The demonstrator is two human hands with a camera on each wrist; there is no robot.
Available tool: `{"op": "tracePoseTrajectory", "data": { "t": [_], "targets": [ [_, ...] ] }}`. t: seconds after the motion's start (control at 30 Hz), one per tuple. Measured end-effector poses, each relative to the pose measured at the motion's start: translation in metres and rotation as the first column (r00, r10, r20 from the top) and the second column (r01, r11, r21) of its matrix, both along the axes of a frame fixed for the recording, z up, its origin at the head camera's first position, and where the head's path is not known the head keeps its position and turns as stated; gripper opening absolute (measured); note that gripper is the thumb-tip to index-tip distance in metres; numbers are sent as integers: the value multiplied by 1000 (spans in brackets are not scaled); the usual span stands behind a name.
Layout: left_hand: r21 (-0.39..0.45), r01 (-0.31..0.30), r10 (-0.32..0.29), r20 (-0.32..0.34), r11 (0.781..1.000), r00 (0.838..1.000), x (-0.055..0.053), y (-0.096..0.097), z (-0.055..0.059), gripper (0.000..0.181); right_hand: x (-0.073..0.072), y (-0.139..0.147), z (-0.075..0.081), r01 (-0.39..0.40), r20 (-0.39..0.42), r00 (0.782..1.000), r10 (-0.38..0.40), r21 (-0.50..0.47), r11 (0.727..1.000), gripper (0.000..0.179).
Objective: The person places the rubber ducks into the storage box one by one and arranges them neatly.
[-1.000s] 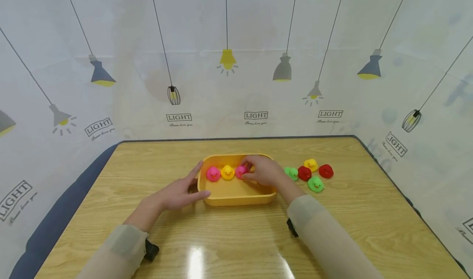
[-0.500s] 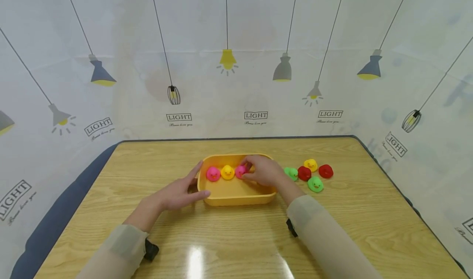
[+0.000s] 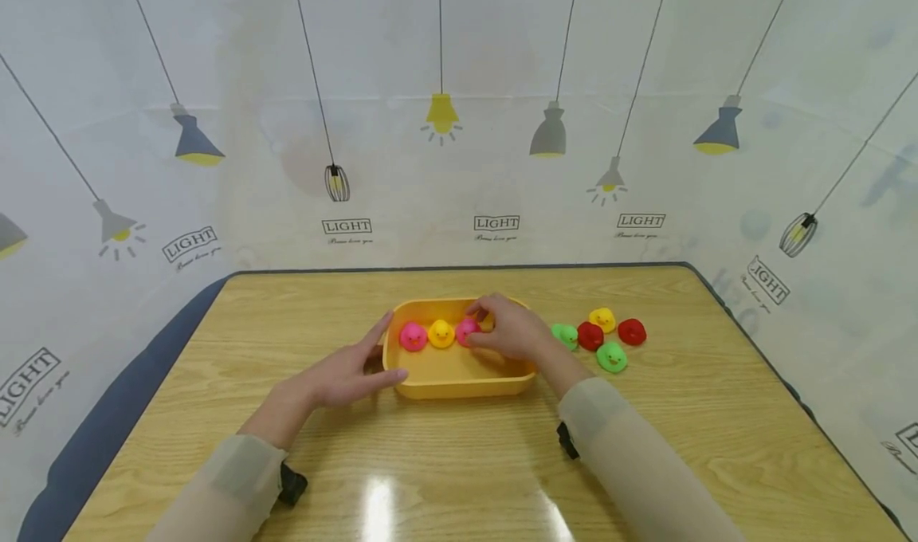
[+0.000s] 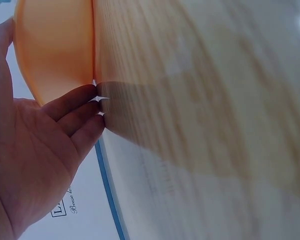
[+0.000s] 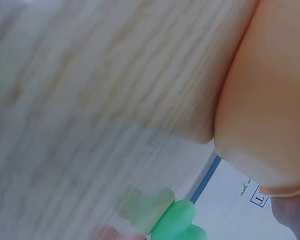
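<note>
A yellow plastic tray [image 3: 466, 387] stands on the table, with two pink rubber ducks and one yellow rubber duck [image 3: 441, 334] in a row along its far side. My left hand [image 3: 347, 375] holds the tray's left end, thumb and forefinger over the rim. The left wrist view shows other fingers of that left hand [image 4: 50, 135] low against the outer wall, near the tabletop. Inside the tray, my right hand [image 3: 511, 329] is at the rightmost pink duck [image 3: 468, 331], its forefinger raised off it and its thumb close beside it. The right wrist view hides the right fingers' work.
To the right of the tray lie two green ducks, including a front one [image 3: 612, 357], two red ducks, including the outer one [image 3: 633, 331], and a yellow duck [image 3: 602, 319]. The wooden table [image 3: 459, 462] has a dark far edge, with a lamp-patterned curtain [image 3: 402, 167] behind it.
My right hand has risen slightly and its fingers have parted from the rightmost pink duck, which shows more fully. My left hand and the other ducks have stayed in place.
</note>
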State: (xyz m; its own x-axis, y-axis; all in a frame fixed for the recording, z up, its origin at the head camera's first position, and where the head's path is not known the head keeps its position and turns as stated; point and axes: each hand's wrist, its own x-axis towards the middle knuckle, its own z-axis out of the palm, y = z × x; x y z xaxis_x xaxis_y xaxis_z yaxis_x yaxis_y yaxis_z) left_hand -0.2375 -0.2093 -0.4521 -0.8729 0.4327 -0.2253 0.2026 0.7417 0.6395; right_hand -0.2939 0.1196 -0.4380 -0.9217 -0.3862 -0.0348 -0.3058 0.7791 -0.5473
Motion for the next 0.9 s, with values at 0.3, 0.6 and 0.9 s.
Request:
{"op": "tracePoseTrajectory", "data": {
  "t": [0.3, 0.6, 0.9],
  "targets": [
    [2, 8, -8, -8, 1000, 1000, 0, -1, 1, 110, 1, 11, 12, -57, -68, 997, 41, -250, 967, 36],
    [-5, 19, -19, -26, 1000, 999, 1, -2, 1, 111, 21, 54, 33, -54, -72, 997, 38, -247, 967, 30],
    [-13, 22, -22, -39, 1000, 999, 0, -2, -1, 111, 50, 113, 36, -8, -56, 998, -5, -234, 972, 31]
  ]
}}
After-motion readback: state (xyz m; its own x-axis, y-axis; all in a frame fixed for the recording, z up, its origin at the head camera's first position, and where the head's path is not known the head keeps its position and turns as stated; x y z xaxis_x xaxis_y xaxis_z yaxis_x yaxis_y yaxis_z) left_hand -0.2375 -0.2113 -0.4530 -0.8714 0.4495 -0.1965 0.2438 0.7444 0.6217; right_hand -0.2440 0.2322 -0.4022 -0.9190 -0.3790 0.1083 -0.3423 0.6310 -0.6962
